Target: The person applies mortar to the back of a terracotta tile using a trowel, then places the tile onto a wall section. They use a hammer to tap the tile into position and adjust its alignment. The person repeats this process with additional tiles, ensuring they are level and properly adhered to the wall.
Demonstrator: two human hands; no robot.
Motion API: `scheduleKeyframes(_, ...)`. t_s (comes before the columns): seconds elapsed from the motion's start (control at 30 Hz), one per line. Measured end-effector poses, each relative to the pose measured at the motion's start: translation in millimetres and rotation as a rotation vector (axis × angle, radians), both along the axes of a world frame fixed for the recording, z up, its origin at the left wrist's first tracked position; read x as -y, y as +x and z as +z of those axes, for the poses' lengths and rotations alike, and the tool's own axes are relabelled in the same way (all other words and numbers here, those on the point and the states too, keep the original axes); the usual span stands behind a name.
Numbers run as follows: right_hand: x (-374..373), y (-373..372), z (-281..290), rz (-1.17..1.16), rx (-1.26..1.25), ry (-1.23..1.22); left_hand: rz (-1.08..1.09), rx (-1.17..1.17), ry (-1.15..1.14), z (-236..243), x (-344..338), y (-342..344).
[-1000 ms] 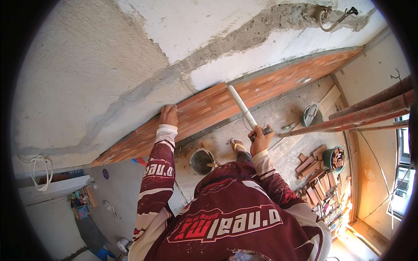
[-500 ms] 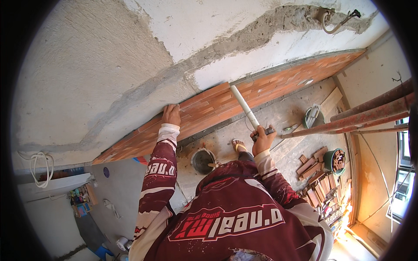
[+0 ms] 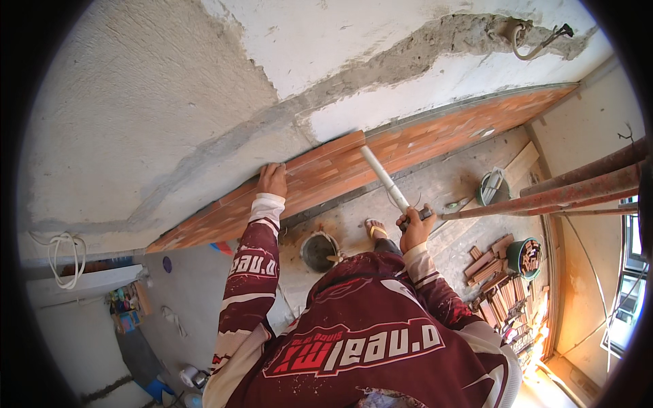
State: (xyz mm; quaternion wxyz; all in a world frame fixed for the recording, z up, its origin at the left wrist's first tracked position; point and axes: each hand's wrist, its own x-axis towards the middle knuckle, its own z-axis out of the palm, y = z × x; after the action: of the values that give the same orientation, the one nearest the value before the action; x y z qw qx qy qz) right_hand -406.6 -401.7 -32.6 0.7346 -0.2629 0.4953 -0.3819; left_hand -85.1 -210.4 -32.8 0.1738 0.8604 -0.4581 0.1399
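My left hand [image 3: 273, 181] is at the upper edge of the orange-brown brick tiles [image 3: 326, 178] on the wall, its fingers bent over the top tile and closed against it. To the right, my right hand [image 3: 416, 230] is closed around the dark handle of a white tube [image 3: 385, 178]. The tube slants up toward the tiles, its far end close to the free end of the raised top row. Whether that end touches the tiles, I cannot tell.
Below me stands a bucket [image 3: 320, 252] near my sandalled foot [image 3: 375, 229]. A second bucket [image 3: 492, 188] holds tools. Brick tiles [image 3: 505, 294] lie piled at right, beside a green bucket [image 3: 524, 258] of pieces. Red metal poles [image 3: 585, 190] cross the right side.
The white tube's far end has dropped slightly away from the top tile edge, and my right hand has shifted a little right and down. My left hand stays on the tile edge.
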Motion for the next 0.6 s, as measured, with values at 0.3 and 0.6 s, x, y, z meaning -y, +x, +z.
scheduleKeyframes(0.3, -17.0, 10.8, 2.5, 0.270, 0.007, 0.039, 0.018, -0.021, -0.005, 4.0, 2.2, -3.0)
scheduleKeyframes(0.6, 40.7, 34.9, -47.5, 0.876, -0.340, -0.489, 0.045, -0.016, 0.018, 3.2, 0.4, -6.3)
